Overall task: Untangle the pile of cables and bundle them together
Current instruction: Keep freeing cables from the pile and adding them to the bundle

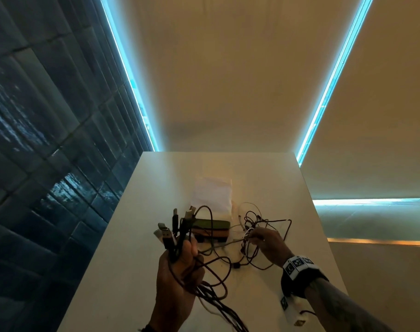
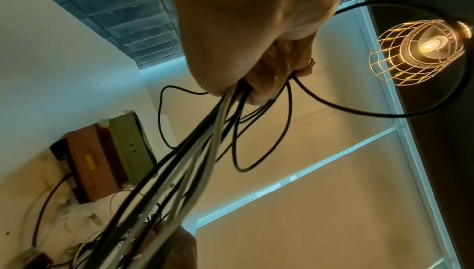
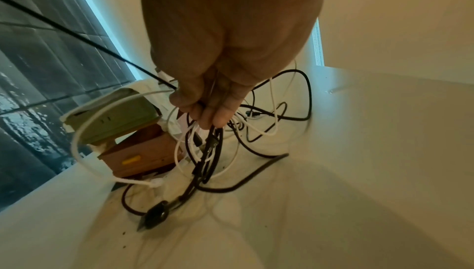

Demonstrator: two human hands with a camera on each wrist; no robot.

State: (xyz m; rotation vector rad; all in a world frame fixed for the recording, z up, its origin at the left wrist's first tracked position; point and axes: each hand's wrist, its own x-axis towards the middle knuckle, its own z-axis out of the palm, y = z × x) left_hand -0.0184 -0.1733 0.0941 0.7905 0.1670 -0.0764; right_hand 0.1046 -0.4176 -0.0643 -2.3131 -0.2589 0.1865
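Note:
My left hand point(image 1: 180, 262) grips a bunch of black and white cables point(image 2: 195, 151) above the white table point(image 1: 132, 259). Their plug ends point(image 1: 170, 226) stick up out of the fist, and the strands trail down toward the near edge. To the right, my right hand point(image 1: 264, 240) pinches loops of the tangled pile of cables point(image 1: 259, 226), lifting black and white strands point(image 3: 207, 151) a little off the table. A black plug point(image 3: 156, 214) hangs from that tangle close to the surface.
A green box stacked on a brown box point(image 1: 211, 231) sits mid-table, just behind both hands, with a white sheet or bag point(image 1: 212, 195) behind it. Dark tiled floor point(image 1: 36, 164) lies left of the table. A caged lamp point(image 2: 420, 50) glows in the left wrist view.

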